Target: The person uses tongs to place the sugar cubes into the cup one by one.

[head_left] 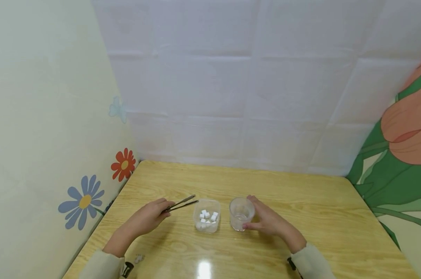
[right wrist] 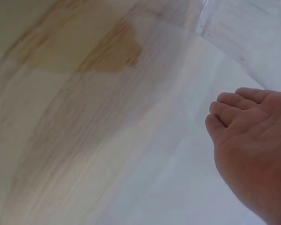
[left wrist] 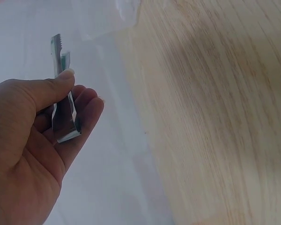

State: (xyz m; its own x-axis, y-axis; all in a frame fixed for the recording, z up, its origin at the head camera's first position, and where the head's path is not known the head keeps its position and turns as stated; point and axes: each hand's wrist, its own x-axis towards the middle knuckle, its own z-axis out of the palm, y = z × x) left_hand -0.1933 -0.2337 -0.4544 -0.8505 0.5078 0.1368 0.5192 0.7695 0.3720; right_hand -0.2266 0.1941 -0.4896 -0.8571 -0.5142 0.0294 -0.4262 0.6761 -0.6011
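My left hand (head_left: 151,216) grips a pair of metal tongs (head_left: 182,202) between thumb and fingers. In the left wrist view the tongs (left wrist: 61,98) have serrated tips, and their two arms stand apart. The tips point at a small clear plastic container (head_left: 207,229) with several white cubes (head_left: 203,220) in it. Right of the container stands a clear glass (head_left: 236,223), upright on the table. My right hand (head_left: 267,220) holds the glass from its right side, thumb in front and fingers behind. Only part of the glass (right wrist: 225,23) shows in the right wrist view.
The wooden table (head_left: 283,255) runs back to a white cloth wall (head_left: 210,89). A small pale object (head_left: 139,258) lies near my left forearm; its kind is unclear. Flower-patterned walls border the table at left and right.
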